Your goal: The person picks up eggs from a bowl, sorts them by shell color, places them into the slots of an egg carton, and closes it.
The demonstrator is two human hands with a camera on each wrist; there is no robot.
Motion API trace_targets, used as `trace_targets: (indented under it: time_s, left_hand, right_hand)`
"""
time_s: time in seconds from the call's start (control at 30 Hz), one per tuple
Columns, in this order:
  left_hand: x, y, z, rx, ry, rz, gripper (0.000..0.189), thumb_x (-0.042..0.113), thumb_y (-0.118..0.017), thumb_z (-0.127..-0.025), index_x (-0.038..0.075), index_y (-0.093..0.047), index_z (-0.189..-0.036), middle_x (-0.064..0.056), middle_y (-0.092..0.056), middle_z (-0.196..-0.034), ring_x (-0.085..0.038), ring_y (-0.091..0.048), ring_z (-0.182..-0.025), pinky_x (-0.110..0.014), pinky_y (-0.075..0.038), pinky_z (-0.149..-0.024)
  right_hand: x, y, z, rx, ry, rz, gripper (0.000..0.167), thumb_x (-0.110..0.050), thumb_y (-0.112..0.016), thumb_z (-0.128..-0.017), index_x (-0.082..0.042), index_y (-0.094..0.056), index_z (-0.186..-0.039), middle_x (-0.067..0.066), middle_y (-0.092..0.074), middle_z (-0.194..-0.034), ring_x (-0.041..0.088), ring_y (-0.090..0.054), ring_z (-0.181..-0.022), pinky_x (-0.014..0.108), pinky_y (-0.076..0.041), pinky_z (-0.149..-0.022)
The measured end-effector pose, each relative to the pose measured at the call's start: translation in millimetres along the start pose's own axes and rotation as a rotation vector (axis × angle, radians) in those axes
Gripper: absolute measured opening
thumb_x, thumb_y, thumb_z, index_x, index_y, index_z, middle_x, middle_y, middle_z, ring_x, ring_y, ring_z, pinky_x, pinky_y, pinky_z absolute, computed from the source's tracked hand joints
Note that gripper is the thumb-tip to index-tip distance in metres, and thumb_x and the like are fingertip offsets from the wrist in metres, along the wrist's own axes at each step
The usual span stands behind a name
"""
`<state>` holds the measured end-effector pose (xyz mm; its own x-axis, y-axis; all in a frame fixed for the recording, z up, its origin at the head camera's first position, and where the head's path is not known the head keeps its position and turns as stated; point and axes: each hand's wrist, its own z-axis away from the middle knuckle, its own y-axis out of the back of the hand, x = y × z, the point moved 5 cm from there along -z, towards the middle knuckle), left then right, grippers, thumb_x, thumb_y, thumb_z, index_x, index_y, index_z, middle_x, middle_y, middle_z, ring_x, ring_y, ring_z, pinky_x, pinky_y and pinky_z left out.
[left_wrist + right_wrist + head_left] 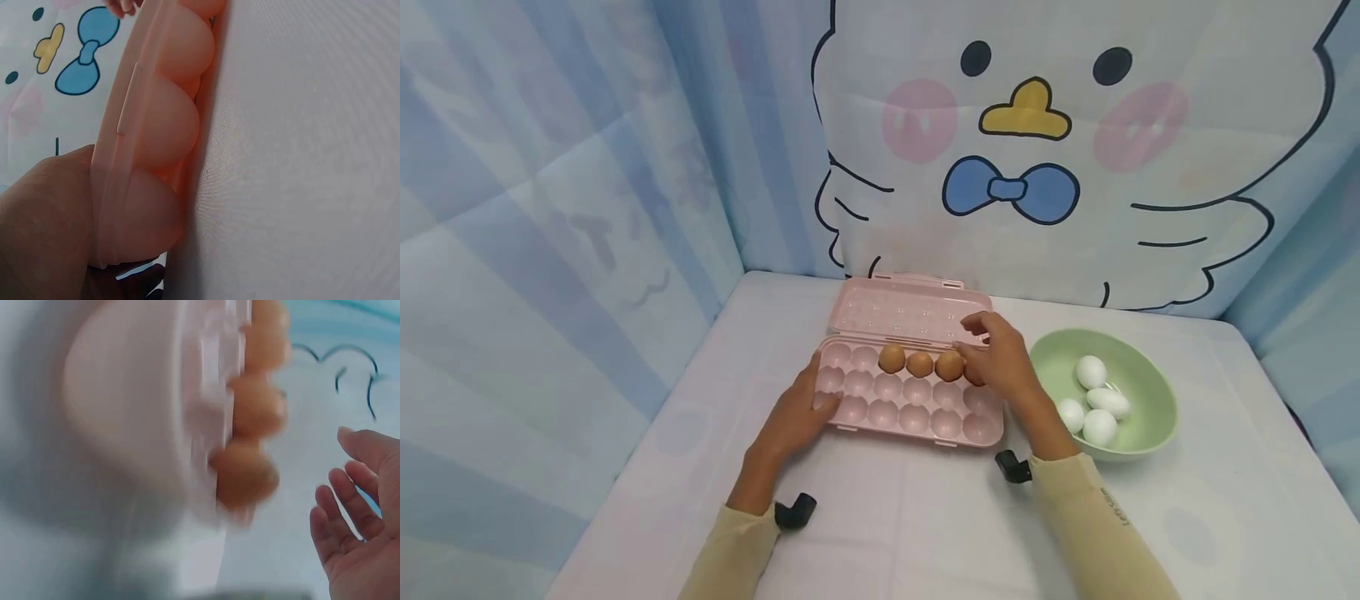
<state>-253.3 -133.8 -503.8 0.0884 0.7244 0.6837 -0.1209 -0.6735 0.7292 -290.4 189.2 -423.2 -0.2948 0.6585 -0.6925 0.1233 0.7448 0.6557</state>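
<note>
A pink plastic egg carton [901, 431] lies with its lid [910, 307] folded back, cups facing up. Several brown eggs [950, 365] fill the right part of its back row; the rightmost is partly hidden behind my right hand [996, 358]. That hand hovers at the carton's back right corner, fingers spread and holding nothing, as the right wrist view shows beside the blurred row of eggs [247, 475]. My left hand [796, 412] grips the carton's left end. In the left wrist view its fingers reach beneath the end cup [150, 215].
A light green bowl [1159, 417] stands just right of the carton with several white eggs [1091, 372] inside. Behind the white-covered table [880, 517] hangs a cloth [1217, 50] printed with a cartoon bird. Striped blue curtains [587, 292] border the left side.
</note>
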Motion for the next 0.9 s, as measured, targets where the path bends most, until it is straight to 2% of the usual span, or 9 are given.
trace_targets:
  time_s: [0.23,0.43,0.67,0.9]
  left_hand:
    - [2.4,0.9,-0.1,0.001,-0.008,0.003,0.087,0.046,-0.054,-0.102,0.018,-0.006,-0.168,-0.01,-0.022,-0.17,-0.032,-0.025,-0.153,-0.051,-0.024,-0.12]
    - [1.0,0.4,1.6,0.003,0.016,-0.009,0.088,0.045,-0.055,-0.101,0.017,-0.006,-0.168,-0.012,-0.022,-0.17,-0.033,-0.025,-0.153,-0.052,-0.024,-0.12]
    - [1.1,-0.9,2.4,0.003,0.026,-0.011,0.087,0.044,-0.055,-0.101,0.016,-0.007,-0.168,-0.013,-0.022,-0.17,-0.034,-0.024,-0.153,-0.052,-0.024,-0.12]
    - [2.7,0.8,1.6,0.0,0.026,-0.009,0.087,0.044,-0.055,-0.102,0.016,-0.006,-0.168,-0.012,-0.021,-0.17,-0.034,-0.023,-0.154,-0.052,-0.023,-0.121]
  right_hand:
    - [37,54,17.1,0.105,-0.123,0.102,0.034,-0.013,-0.073,-0.098,0.005,-0.062,-0.125,0.024,-0.065,-0.117,0.039,-0.061,-0.11,0.053,-0.052,-0.094]
    - [70,92,40.8,0.132,-0.227,0.141,0.038,-0.015,-0.069,-0.1,0.009,-0.059,-0.127,0.029,-0.064,-0.12,0.046,-0.061,-0.112,0.059,-0.048,-0.094]
    - [96,116,55.7,0.16,-0.423,0.172,0.042,-0.016,-0.068,-0.099,0.01,-0.057,-0.13,0.032,-0.061,-0.125,0.048,-0.058,-0.117,0.059,-0.046,-0.097]
    - [110,126,64.0,0.107,-0.549,0.214,0.047,-0.021,-0.067,-0.099,0.011,-0.054,-0.131,0.035,-0.057,-0.132,0.051,-0.052,-0.122,0.059,-0.042,-0.101]
